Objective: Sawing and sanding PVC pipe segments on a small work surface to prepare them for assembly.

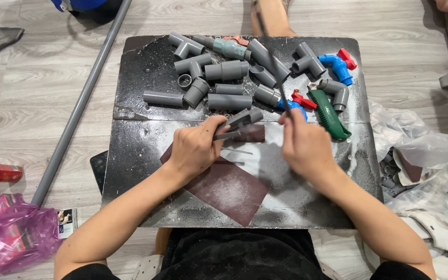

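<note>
Head view. The left hand is closed around a short grey plastic pipe piece, which lies tilted with its round open end pointing up and to the right. The piece rests at the upper edge of a sheet of dark red sandpaper. The sheet is flat, roughly rectangular and dusted with pale powder; it lies at an angle under the left wrist.

The right hand is closed around the lower end of a thin dark blade. The blade is long, narrow and straight, and rises up and to the left over the fittings. Its handle end is hidden inside the fist.

Both hands work over a black board. The board is matte, scuffed and covered with white dust, and a seam runs across its middle. On the far half lies a cluster of grey pipe fittings: tees, elbows, straight couplers and short tube lengths, all smooth plastic. Among them sit blue valves with red handles and a green ridged tool handle.

The board stands on a pale wood-grain floor. A long grey pipe lies diagonally to the left. A crumpled pink plastic bag sits at lower left, and clear plastic bags with white cloth lie at right.
</note>
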